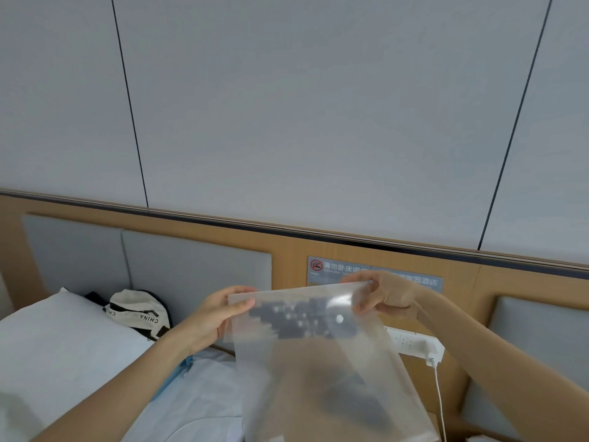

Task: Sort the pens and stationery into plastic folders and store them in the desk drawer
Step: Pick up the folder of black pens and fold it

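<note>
You held the frosted translucent plastic folder [318, 355] upright at 6 o'clock, dark shapes blurred inside; your left hand [220, 317] and right hand [387, 296] pinched its top corners. Behind it ran a wooden headboard [287, 247], a white pillow [57, 339] at 8 o'clock.

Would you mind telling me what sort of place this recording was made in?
Most likely a hotel bedroom: a white pillow lies against a padded headboard, and a no-smoking sign with Chinese lettering is fixed to the wooden panel beside a wall socket strip.
</note>
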### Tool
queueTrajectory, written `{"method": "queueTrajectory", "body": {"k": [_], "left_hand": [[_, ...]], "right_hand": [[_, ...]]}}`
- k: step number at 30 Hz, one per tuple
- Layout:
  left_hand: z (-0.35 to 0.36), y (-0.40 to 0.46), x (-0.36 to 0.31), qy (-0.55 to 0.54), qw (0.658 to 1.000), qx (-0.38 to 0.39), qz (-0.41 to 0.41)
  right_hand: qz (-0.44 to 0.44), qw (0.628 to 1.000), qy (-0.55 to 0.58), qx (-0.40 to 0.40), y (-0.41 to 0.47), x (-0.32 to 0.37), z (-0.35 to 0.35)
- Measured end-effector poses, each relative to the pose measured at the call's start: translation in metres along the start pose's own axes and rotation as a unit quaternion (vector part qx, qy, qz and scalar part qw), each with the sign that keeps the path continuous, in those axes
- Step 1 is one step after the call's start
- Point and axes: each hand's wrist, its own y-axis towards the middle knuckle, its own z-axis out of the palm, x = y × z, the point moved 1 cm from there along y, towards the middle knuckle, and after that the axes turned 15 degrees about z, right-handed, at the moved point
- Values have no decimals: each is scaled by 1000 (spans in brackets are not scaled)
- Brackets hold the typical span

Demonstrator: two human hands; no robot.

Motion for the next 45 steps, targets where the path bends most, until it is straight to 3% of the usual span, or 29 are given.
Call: {"method": "queueTrajectory", "body": {"k": [5, 9, 12, 14, 17, 22, 24, 28, 31, 34, 37, 40, 45], "left_hand": [[9, -3, -3, 114, 990, -27, 73], [16, -5, -8, 176, 980, 0, 96], [20, -6, -13, 188, 976, 19, 104], [24, -6, -17, 200, 973, 32, 114], [29, -8, -19, 203, 969, 53, 130], [36, -15, -22, 196, 967, 93, 133], [34, -17, -22, 186, 970, 101, 122], [31, -17, -23, 207, 965, 88, 133], [32, -14, -24, 253, 951, 86, 156], [36, -14, -27, 402, 875, 63, 261], [48, -16, -25, 433, 828, 0, 357], [58, -20, -12, 403, 832, -67, 375], [83, -22, 10, 348, 878, -89, 318]], "right_hand": [[28, 971, -233, -39, -10, 3, 9], [52, 891, -445, -76, -11, 3, 16], [50, 850, -519, -77, -9, 6, 26], [38, 842, -534, -74, -10, 10, 36], [31, 844, -533, -40, -13, 16, 48], [116, 884, -429, 141, -17, 12, 66], [119, 894, -399, 165, -16, 4, 74], [90, 921, -366, 102, -14, -7, 84], [62, 917, -393, 17, -10, -7, 84], [48, 912, -404, -54, -3, -8, 82], [27, 922, -364, -131, 0, -6, 80], [5, 945, -256, -202, -2, 2, 76], [-66, 963, -77, -251, -7, 10, 80]]}}
